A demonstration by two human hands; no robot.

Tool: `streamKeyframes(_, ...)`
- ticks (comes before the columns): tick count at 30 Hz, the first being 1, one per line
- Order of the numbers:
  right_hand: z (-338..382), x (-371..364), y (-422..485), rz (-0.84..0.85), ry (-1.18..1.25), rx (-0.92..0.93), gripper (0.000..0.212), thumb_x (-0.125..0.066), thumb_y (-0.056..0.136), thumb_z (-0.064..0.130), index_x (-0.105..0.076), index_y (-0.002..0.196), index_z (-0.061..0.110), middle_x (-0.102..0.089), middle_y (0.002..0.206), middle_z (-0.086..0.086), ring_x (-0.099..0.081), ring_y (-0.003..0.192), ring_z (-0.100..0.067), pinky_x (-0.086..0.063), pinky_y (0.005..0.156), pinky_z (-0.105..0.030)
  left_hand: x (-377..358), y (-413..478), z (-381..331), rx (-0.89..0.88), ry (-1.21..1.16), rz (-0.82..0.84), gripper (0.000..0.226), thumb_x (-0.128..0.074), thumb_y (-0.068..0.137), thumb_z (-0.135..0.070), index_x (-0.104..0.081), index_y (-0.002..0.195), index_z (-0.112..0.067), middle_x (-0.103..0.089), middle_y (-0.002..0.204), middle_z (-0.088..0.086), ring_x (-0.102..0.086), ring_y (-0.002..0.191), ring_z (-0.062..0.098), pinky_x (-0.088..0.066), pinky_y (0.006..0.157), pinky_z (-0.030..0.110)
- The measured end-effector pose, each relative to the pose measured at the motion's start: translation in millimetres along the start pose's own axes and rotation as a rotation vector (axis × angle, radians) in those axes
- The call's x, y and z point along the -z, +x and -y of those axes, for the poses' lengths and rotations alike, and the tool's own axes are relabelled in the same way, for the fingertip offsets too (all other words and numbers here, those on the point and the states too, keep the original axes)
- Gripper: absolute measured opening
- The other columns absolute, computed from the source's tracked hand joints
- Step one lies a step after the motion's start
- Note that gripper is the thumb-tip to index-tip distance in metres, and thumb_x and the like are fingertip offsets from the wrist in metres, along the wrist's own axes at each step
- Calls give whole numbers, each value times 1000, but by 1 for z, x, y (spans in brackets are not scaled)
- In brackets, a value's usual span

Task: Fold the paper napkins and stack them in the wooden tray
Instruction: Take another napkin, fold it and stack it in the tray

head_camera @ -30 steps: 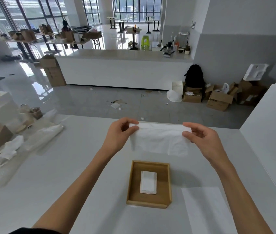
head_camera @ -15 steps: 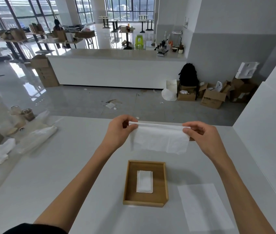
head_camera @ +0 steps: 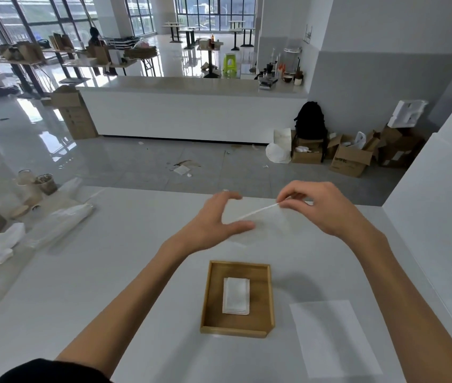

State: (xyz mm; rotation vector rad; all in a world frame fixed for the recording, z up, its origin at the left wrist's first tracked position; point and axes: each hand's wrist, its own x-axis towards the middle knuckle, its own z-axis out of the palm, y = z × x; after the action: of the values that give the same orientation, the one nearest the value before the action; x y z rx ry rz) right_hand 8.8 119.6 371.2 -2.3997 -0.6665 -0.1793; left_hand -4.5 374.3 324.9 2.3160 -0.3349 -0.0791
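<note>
Below the grip and nearer the person, the white table [head_camera: 108, 272] holds the wooden tray [head_camera: 207, 299] with a folded stack [head_camera: 236, 299] inside, and a flat sheet [head_camera: 332, 338] lies to its right. Half a second ago both hands pinched the napkin [head_camera: 270, 226] stretched wide. Now they have drawn together, the right hand [head_camera: 327, 208] pinching its top edge and the left hand [head_camera: 213, 225] spread wide, thumb against the paper.

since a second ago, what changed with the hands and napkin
The hands have moved closer together. The left hand has let go of its corner of the thin white paper napkin and opened, thumb against it; the right hand still pinches the top edge, so the napkin no longer hangs stretched. Unchanged: the folded white napkin stack in the square wooden tray, the flat white paper sheet beside it.
</note>
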Motion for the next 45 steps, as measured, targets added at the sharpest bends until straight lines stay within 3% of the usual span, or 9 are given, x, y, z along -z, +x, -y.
streamKeyframes(2, 14, 5, 11, 181, -89, 26, 16, -70, 93, 24, -70, 88, 39, -71, 86, 19, -63, 80, 8, -48, 69, -21, -16, 2, -17, -88, -114, 110, 60, -74, 86, -48, -50, 138, -29, -54, 139, -14, -48, 126, 1, -37, 105, 23)
streamKeyframes(5, 27, 11, 24, 295, -165, 61, 15, -71, 93, 23, -71, 87, 37, -69, 81, 22, -61, 79, 9, -41, 64, -20, -34, 5, -28, -172, -242, 158, 14, -67, 97, -29, -68, 108, -21, -70, 88, -23, -63, 80, -6, -47, 72, 15)
streamKeyframes(9, 26, 19, 29, 77, -253, 134, 10, -64, 97, 31, -73, 99, 35, -69, 94, 19, -58, 93, -4, -45, 76, -26, -39, 3, -28, -61, -558, 82, 17, -64, 99, -29, -74, 93, -16, -77, 90, 0, -74, 81, 19, -57, 70, 31)
streamKeyframes(13, 7, 3, 6, -366, 234, -187, 32, -55, 96, 55, -61, 123, 38, -68, 104, 22, -61, 100, 6, -48, 81, -16, -34, 0, -24, 58, -838, -65, 27, -64, 99, -29, -74, 110, -6, -79, 107, 10, -76, 97, 31, -62, 84, 41)
streamKeyframes(16, -1, -31, -16, -152, 642, -484, 45, -50, 85, 73, -62, 114, 41, -76, 102, 6, -72, 93, -9, -56, 78, -23, -28, -4, -19, 94, -930, -149, 28, -63, 100, -26, -71, 117, -5, -78, 111, 11, -75, 100, 30, -62, 81, 37)
streamKeyframes(18, -1, -54, -25, -23, 838, -505, 38, -58, 88, 63, -73, 109, 34, -78, 103, 4, -75, 94, -15, -59, 71, -23, -25, -8, -18, 110, -952, -162, 26, -62, 100, -23, -70, 118, -5, -78, 110, 10, -76, 98, 27, -60, 75, 30)
streamKeyframes(23, 3, -78, -22, -216, 982, -468, 15, -67, 96, 24, -76, 107, 20, -78, 106, -3, -74, 100, -20, -59, 79, -29, -20, -14, -9, 131, -865, -160, 23, -58, 103, -24, -72, 116, -11, -79, 106, 7, -76, 96, 26, -63, 79, 36)
streamKeyframes(38, 5, -52, -15, -242, 1002, -407, 18, -68, 94, 21, -73, 109, 30, -79, 104, 2, -76, 92, -16, -58, 68, -22, -5, -19, -5, 33, -921, -65, 24, -53, 104, -18, -69, 122, -23, -77, 111, 10, -75, 96, 31, -62, 82, 40)
streamKeyframes(45, 1, -43, -20, -252, 925, -259, 46, -48, 101, 2, -78, 80, 31, -71, 92, 14, -66, 80, -1, -52, 58, -18, -9, -7, -11, -49, -922, -74, 31, -48, 104, -11, -76, 96, -22, -54, 84, 17, -42, 73, 33, -45, 59, 28)
